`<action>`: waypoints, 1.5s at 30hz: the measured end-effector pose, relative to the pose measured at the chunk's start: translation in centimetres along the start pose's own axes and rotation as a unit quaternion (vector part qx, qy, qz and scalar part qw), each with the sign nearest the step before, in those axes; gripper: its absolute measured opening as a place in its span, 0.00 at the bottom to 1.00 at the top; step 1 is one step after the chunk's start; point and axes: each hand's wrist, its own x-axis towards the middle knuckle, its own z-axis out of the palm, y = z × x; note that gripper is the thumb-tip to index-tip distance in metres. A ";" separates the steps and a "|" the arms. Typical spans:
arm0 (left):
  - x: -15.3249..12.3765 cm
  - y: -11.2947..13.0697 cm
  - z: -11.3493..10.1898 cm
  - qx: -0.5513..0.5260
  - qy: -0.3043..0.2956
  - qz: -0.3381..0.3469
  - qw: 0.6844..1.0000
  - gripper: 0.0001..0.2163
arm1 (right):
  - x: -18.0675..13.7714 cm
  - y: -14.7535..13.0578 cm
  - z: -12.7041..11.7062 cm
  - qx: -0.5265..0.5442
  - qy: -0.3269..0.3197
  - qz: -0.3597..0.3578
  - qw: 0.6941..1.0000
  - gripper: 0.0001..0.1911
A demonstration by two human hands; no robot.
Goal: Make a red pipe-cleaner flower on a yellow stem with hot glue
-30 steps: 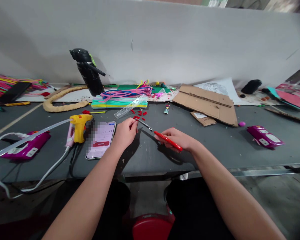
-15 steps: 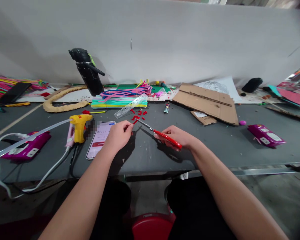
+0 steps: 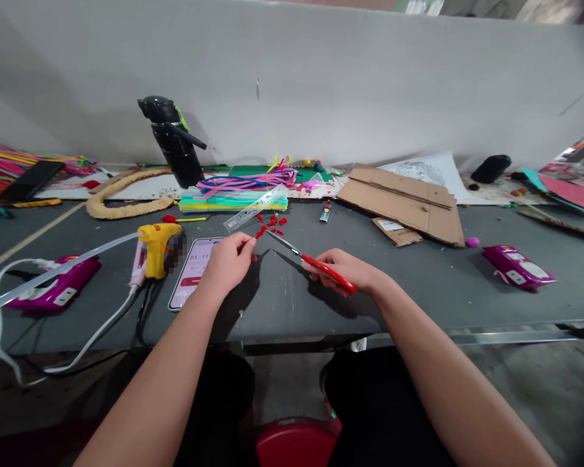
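My right hand [image 3: 343, 269] is closed round the red handles of a pair of scissors [image 3: 307, 258], whose blades point up-left toward a scatter of small red pieces [image 3: 271, 224] on the grey table [image 3: 418, 279]. My left hand [image 3: 228, 259] is pinched shut just left of the blade tips, with a small red bit at its fingertips. A clear plastic ruler [image 3: 255, 207] lies just behind the red pieces. A phone [image 3: 194, 269] with a lit screen lies under my left wrist.
A yellow glue gun [image 3: 154, 250] with white cord stands left of the phone. Purple packets [image 3: 53, 292] [image 3: 518, 266] lie at both sides. Behind are a black bottle [image 3: 175, 143], coloured pipe cleaners [image 3: 233, 191], a rope ring [image 3: 121, 194], cardboard sheets [image 3: 403, 201] and a lighter [image 3: 325, 212].
My left hand has drawn back a little toward me and to the left, away from the scissor blades. The right hand and scissors have hardly moved.
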 end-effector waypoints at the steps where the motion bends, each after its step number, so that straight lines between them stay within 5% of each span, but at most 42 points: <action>1: 0.0 0.1 0.0 -0.003 0.005 -0.001 1.000 0.13 | 0.0 0.0 0.0 0.004 -0.002 0.002 1.000 0.31; 23: 0.8 0.8 1.5 -0.003 -0.003 0.058 0.998 0.15 | -0.4 -0.1 0.0 0.010 -0.011 0.000 1.000 0.30; 45: 0.6 1.0 1.6 0.004 -0.006 0.042 0.999 0.14 | -0.4 -0.2 0.4 0.002 0.001 -0.018 1.000 0.27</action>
